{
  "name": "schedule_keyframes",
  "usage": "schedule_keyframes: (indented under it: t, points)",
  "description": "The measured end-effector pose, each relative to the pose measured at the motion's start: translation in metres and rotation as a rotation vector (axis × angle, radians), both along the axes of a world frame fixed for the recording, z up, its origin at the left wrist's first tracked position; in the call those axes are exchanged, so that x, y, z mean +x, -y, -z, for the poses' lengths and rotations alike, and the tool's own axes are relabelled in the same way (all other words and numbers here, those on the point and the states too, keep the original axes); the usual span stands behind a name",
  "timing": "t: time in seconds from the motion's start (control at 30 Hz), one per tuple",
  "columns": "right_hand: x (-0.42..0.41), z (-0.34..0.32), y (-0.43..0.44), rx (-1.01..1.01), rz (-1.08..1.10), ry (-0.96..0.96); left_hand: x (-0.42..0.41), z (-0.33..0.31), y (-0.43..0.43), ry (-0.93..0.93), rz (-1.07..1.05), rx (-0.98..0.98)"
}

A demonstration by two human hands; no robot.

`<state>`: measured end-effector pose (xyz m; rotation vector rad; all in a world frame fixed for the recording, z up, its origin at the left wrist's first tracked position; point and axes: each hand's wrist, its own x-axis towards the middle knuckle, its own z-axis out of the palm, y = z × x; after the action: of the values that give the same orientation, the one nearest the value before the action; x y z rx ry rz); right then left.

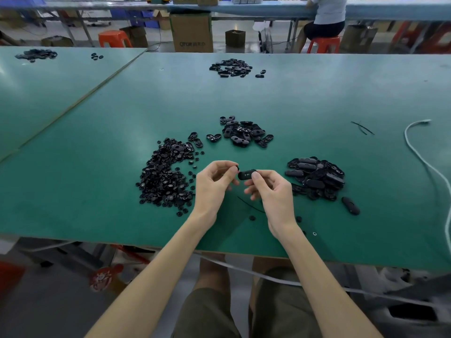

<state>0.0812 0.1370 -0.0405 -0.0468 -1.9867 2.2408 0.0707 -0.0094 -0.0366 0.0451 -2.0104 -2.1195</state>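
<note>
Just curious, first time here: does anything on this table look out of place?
Slightly: a few round parts lie loose near the table edge, away from their pile, and one oval shell sits apart.

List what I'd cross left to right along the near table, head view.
Pile of small round parts, left hand, pinched round part, oval shell, right hand, pile of oval covers, lone oval cover, white cable.
</note>
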Motion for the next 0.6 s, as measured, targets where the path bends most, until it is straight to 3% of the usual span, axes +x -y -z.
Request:
schedule_keyframes:
  t: [0.3,0.6]
  points:
    - [-0.0005,0.0001,-0.0015,-0.065,0.003,0.010,0.0016,0.0007,0.0009,-0.002,0.017,0.057]
    - [0.0002,0.0000,-0.0022,-0.031,-0.021,-0.025,0.0022,0.0017,-0.0037,-0.006,0.075,-0.013]
